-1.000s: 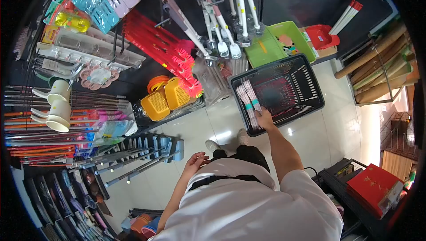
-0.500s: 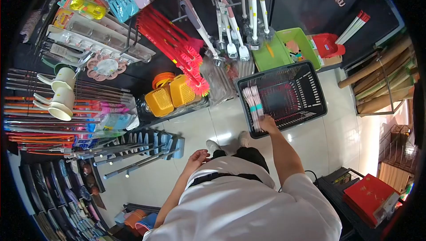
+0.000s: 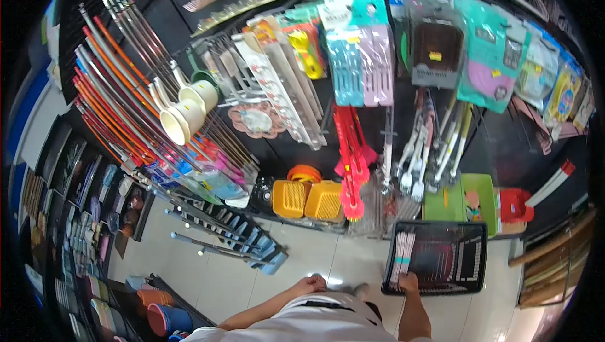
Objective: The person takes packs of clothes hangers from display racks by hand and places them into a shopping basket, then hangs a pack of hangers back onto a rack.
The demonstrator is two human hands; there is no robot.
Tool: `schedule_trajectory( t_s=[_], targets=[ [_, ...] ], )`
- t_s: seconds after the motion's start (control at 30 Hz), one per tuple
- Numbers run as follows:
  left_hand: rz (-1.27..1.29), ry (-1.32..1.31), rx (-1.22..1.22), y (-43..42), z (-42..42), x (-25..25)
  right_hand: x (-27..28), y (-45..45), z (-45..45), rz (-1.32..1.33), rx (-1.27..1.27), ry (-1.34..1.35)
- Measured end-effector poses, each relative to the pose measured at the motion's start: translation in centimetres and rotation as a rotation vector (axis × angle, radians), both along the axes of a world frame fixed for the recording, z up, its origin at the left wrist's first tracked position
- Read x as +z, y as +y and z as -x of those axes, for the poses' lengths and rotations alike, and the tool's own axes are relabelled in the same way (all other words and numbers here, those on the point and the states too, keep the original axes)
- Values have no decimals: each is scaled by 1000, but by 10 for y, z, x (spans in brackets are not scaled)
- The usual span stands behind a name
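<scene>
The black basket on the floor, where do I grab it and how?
I'd grip the black basket by its top rim, one hand on each short side. Come from the near side, where the person stands, because the green bin sits by the far side. The rim runs all around the open top, so fingers could probably hook it.

Black basket [image 3: 469, 288], right hand [image 3: 408, 283], yellow baskets [image 3: 290, 198]
</scene>
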State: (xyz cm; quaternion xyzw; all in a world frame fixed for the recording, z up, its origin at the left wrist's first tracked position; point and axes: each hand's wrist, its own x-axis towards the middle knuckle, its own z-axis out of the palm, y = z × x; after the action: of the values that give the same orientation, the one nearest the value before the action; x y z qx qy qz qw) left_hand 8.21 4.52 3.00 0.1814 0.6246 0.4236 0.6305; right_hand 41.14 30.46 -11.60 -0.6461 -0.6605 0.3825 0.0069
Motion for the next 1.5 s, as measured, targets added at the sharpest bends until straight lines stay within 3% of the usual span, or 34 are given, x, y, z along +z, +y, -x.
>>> schedule_trajectory(
  t_s=[0.03,0.1,0.23,0.3,0.33,0.5,0.57,0.63,0.67,0.73,0.83,0.9,0.97,1.17,1.23,1.37,1.5],
  targets=[
    [-22,-16,14,-2,3,-12,-17,4,1,-49,11,-57],
    [-22,8,18,-3,2,-8,22,5,8,66,-73,-2],
    [-2,15,7,-4,3,-8,20,9,10,28,-56,-31],
    [-24,-37,-49,-9,10,-32,45,7,15,2,-163,12],
    [-13,-28,-29,-14,10,-44,32,7,11,-138,-149,41],
    [-109,-8,-123,-12,28,-65,63,14,17,-263,-199,-22],
    [-52,-48,-40,-5,33,-58,92,19,23,-194,-151,42],
    [-84,-14,-102,3,47,-55,89,27,25,-309,-178,91],
    [-80,26,-95,6,52,-47,95,30,26,-239,-186,210],
    [-93,61,-93,10,68,-39,150,24,39,-68,-114,538],
    [-144,7,-88,11,97,-39,277,20,87,45,-9,597],
    [-134,21,-72,12,121,-27,372,21,120,81,216,653],
    [-149,31,-80,13,145,-25,472,10,159,-14,359,713],
    [-187,65,-96,11,192,-6,660,-21,273,-781,563,684],
    [-305,101,-143,9,203,-19,709,-24,310,-1039,617,506],
    [-346,68,-134,11,222,-44,776,-4,403,-1510,810,614],
    [-281,54,-66,13,237,-22,829,47,489,-1891,953,399]
  ],
)
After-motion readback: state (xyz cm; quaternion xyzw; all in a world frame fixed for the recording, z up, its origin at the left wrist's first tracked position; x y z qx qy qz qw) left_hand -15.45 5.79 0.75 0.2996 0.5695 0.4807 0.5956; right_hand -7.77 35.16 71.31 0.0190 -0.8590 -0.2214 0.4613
